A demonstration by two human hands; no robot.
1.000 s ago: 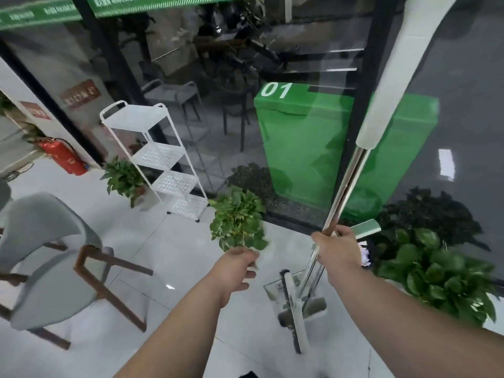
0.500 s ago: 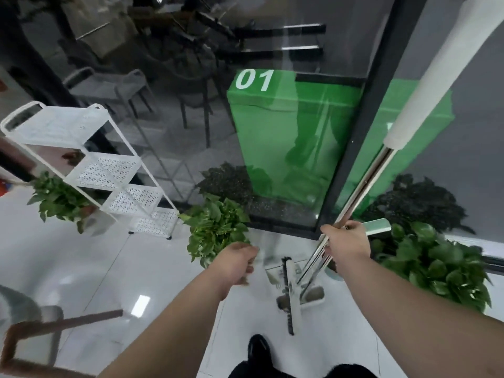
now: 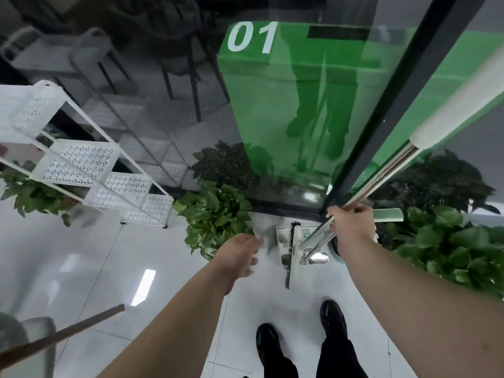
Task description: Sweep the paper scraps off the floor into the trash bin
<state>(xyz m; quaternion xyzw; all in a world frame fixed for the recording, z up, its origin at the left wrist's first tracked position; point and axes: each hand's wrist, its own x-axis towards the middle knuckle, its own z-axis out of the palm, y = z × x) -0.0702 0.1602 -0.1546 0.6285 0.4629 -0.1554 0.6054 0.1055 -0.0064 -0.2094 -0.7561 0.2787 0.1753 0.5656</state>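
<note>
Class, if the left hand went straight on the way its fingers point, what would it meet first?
Most likely the broom head, standing against the dustpan just past the left hand; depth is unclear, so the floor might come first.

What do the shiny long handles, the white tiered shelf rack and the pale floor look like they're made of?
The shiny long handles look like polished metal tube, given their mirror-like streaks. The white upper sleeve looks matte, perhaps plastic or foam. The white tiered shelf rack is probably painted metal, with thin perforated sheets. The pale floor seems to be glossy tile: it reflects lights and shows grout lines.
</note>
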